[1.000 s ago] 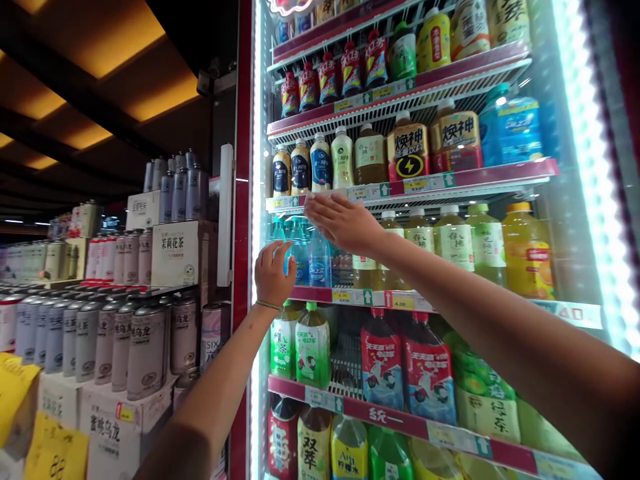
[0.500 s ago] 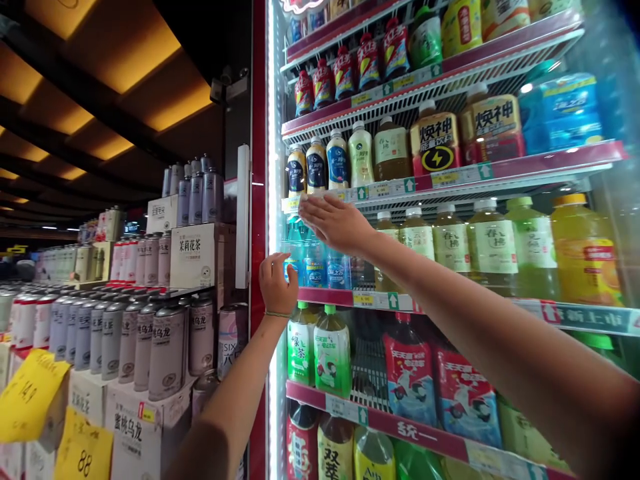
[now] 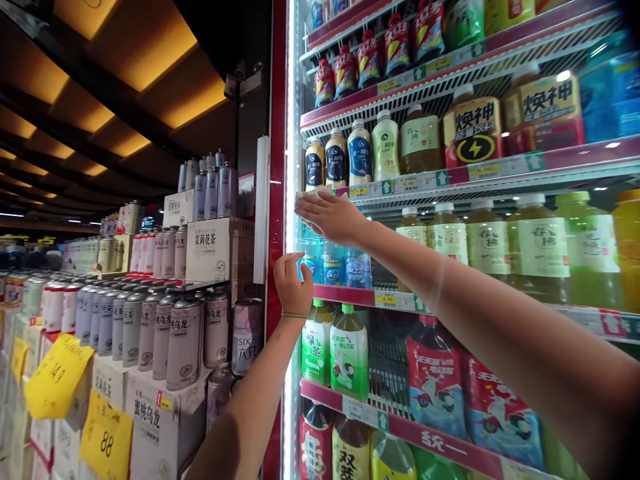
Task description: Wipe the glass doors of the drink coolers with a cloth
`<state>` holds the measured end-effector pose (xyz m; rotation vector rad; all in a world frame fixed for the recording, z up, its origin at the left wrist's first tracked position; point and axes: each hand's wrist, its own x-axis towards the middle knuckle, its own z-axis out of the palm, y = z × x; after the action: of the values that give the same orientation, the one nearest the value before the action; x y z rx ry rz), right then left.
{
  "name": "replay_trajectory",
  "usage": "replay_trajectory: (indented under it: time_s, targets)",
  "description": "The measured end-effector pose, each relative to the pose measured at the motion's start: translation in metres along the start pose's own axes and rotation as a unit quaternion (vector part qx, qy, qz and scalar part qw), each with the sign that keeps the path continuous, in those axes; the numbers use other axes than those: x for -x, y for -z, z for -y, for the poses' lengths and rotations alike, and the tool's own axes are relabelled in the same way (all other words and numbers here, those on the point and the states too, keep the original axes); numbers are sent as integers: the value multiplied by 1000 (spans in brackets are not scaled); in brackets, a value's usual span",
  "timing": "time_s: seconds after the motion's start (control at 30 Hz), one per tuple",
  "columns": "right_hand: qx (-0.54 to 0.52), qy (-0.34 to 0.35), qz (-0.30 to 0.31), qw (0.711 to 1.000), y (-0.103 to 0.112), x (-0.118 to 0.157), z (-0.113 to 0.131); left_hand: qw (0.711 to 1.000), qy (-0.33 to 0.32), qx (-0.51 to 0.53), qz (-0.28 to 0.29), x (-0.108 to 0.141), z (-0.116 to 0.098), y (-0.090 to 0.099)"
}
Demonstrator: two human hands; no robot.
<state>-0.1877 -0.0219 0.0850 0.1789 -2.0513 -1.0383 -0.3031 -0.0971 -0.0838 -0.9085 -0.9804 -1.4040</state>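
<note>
And here is the right hand [image 3: 327, 215], flat, fingers laid side by side, covering the left end of the shelf strip [image 3: 505, 167] on the drinks cooler [image 3: 279, 120]. A pale sliver [image 3: 327, 189] peeks out above the fingers; cloth, paper or label, too little shows to say. Whether the palm meets glass or the strip itself, I can't tell, but a spread hand like that looks suited to broad contact rather than gripping.

Down below the strip's left end, the left hand [image 3: 294, 287] is half curled, thumb apart; whether it closes on anything isn't clear. Its spot beside the cooler's edge suggests steadying.

Just above the strip, small dark-labelled bottles [image 3: 336, 160] line up, labels out, presumably so shoppers can read them over the price tags [image 3: 415, 183]. Under it, blue bottles [image 3: 333, 267] sit partly behind the hands, with green tea bottles [image 3: 350, 353] a row lower. Well left of the strip, cans [image 3: 185, 347] crowd on boxes.

As for the strip's looks: burgundy, glossy, slanting up to the right, green arrows among the tags, white wire shelving behind, everything washed in cold bright light.
</note>
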Motion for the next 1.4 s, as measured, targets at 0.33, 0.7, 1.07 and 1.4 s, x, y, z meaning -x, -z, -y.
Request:
replay_trajectory:
  time_s: [0.33,0.7,1.07,1.4]
  targets:
    - [6,-23,-14,1000,-7,-19,5,1000,19,10,11,17,2,9]
    - [-37,5,-11,999,-5,-21,6,1000,8,20,21,24,4,12]
    - [-91,20,-6,996,9,-17,-10,1000,4,17,19,26,6,11]
    - [-15,23,-15,1000,11,-2,17,1000,-4,19,4,29,6,11]
